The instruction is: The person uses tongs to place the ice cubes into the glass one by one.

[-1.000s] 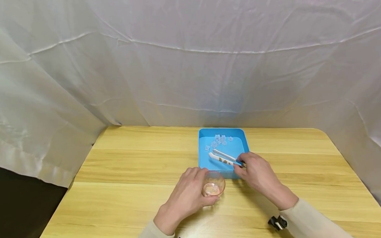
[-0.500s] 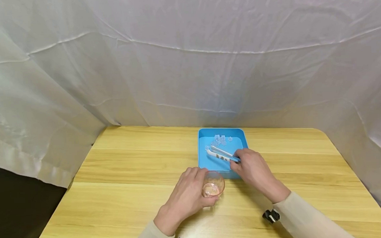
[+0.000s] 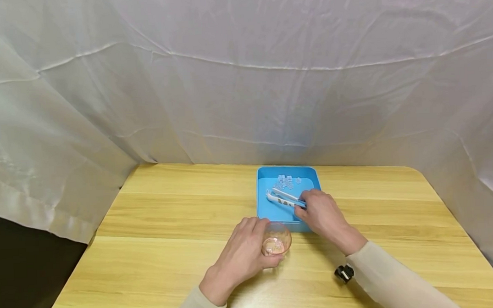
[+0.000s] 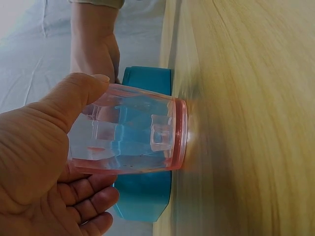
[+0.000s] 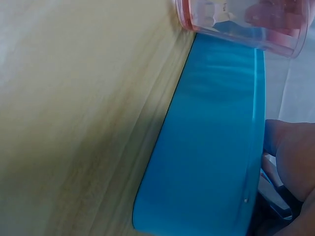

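My left hand [image 3: 241, 253] grips a clear pinkish cup [image 3: 277, 240] by its side, thumb near and fingers beyond. In the left wrist view the cup [image 4: 142, 132] stands on the tabletop, with a clear piece low inside it. My right hand [image 3: 325, 217] pinches white tongs [image 3: 282, 200] with a dark patterned arm, reaching over the near right rim of a blue tray [image 3: 288, 226]. The tong tips lie right at a small clear cube [image 3: 268, 192] on the tray's left. Several more clear cubes [image 3: 285, 181] are heaped toward the tray's back.
The wooden table [image 3: 170, 208] runs back to a grey curtain [image 3: 244, 103] that hangs behind and on both sides. The tray's near wall [image 5: 202, 137] stands just behind the cup. A dark gap [image 3: 24, 274] shows beyond the table's left edge.
My right hand has shifted left and slightly away from me, carrying the tong tips from mid-tray to the lone cube at left. The left hand and the cup have stayed in place.
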`<state>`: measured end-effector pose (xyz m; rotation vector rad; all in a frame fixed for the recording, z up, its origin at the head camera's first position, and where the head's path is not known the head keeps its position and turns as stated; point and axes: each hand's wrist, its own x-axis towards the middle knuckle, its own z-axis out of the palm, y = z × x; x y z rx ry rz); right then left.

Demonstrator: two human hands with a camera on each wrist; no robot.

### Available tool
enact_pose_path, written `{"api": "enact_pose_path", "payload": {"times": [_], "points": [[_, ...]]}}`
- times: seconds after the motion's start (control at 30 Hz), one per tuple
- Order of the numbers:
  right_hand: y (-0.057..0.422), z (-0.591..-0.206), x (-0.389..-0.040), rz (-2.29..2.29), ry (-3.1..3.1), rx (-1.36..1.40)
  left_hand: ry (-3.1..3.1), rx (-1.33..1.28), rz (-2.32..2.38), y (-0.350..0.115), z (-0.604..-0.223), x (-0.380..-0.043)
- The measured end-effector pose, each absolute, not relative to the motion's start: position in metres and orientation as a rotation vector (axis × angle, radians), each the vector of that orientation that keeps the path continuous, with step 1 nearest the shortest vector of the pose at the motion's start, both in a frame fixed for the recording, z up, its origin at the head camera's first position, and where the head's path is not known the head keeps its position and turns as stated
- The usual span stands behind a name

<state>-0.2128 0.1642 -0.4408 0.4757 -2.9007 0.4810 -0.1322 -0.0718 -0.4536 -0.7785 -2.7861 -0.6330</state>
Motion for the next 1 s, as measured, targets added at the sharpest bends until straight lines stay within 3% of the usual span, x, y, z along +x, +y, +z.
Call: {"api": "enact_pose_path", "payload": {"times": [1.0], "points": [[0.154, -0.443, -0.218, 0.475, -2.892, 0.516, -2.773, -0.794, -0.659, -0.071, -0.455, -0.135]]}}
